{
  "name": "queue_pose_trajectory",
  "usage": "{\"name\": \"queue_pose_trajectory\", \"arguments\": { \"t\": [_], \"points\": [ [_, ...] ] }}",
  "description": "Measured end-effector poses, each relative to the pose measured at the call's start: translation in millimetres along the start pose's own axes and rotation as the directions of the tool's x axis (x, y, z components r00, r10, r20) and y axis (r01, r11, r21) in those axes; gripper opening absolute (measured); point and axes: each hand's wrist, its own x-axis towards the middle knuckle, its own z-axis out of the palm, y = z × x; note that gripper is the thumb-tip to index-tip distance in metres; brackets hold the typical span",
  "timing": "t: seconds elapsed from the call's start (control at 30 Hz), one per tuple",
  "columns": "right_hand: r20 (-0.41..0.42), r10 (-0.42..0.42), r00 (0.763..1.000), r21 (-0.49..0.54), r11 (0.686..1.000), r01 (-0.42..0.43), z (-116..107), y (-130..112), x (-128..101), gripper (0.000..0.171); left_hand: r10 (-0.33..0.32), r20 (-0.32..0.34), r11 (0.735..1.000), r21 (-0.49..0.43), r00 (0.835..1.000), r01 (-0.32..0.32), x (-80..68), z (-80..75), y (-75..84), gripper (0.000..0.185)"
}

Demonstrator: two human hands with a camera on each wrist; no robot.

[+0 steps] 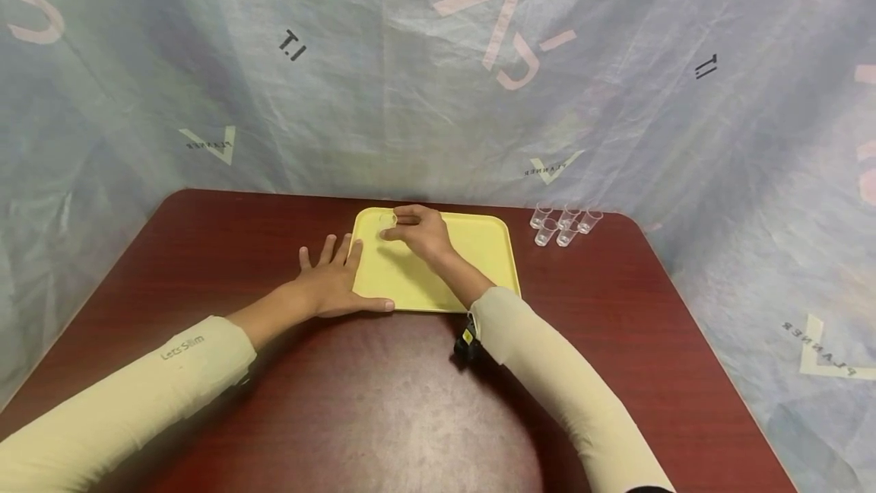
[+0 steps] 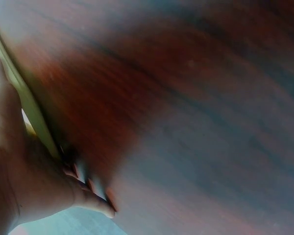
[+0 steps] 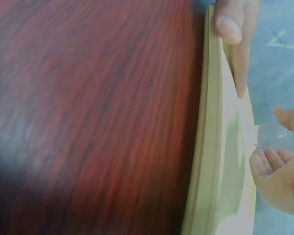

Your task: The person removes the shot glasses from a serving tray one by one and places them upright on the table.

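A dark red wood-grain table (image 1: 205, 265) with rounded corners is enclosed by pale blue-grey sheeting (image 1: 411, 82), printed with pink and black marks.

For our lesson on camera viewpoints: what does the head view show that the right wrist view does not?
Only the head view shows the five spare clear cups grouped right of the tray, both sleeves, and the left hand pressing the tray's left edge. Only the right wrist view shows the tray's rim side-on. Both show the yellow tray, the red-brown table and the right hand pinching a clear cup.

Five clear cups (image 1: 563, 224) stand clustered on the dark red table (image 1: 383, 402), before a grey printed backdrop (image 1: 438, 74).
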Motion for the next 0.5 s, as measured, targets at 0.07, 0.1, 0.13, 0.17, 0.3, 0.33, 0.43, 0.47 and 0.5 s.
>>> {"name": "queue_pose_trajectory", "arguments": {
  "t": [0.07,0.1,0.13,0.17,0.3,0.33,0.43,0.47,0.5],
  "points": [
    [-0.005,-0.004,1.0,-0.017,1.0,0.004,2.1,0.4,1.7,0.053,-0.003,0.001,1.0,0.001,1.0,0.003,0.1,0.2,-0.4,0.155],
    [-0.008,-0.006,1.0,-0.025,1.0,0.005,2.8,0.6,2.1,0.05,-0.003,0.001,1.0,0.001,1.0,0.003,0.1,0.3,-0.5,0.155],
    [-0.009,-0.007,1.0,-0.03,1.0,0.007,3.3,1.0,2.4,0.048,-0.003,0.001,1.0,0.001,1.0,0.003,0.1,0.3,-0.6,0.155],
    [-0.009,-0.007,1.0,-0.035,0.999,0.007,3.3,1.5,2.2,0.047,-0.003,0.0,1.0,0.001,1.0,0.003,0.1,0.4,-0.8,0.155],
    [-0.005,-0.014,1.0,-0.043,0.999,0.013,0.0,3.6,-1.4,0.046,-0.002,-0.001,1.0,0.0,1.0,0.002,-0.2,0.4,-1.0,0.155],
    [-0.002,-0.016,1.0,-0.039,0.999,0.016,-1.9,4.0,-3.0,0.045,-0.002,0.0,1.0,0.0,1.0,0.002,-0.2,0.4,-0.9,0.155],
    [0.002,-0.022,1.0,-0.02,1.0,0.022,-10.0,4.6,-9.3,0.041,-0.001,0.004,1.0,0.001,1.0,0.001,0.0,0.2,-0.7,0.154],
    [0.003,-0.022,1.0,-0.011,1.0,0.022,-13.3,4.6,-11.6,0.039,-0.002,0.006,1.0,0.001,1.0,0.002,0.1,0.1,-0.7,0.154],
    [0.002,-0.023,1.0,-0.003,1.0,0.023,-17.0,4.3,-14.0,0.038,-0.002,0.008,1.0,0.003,1.0,0.002,0.2,0.0,-0.7,0.154]
  ]
}}
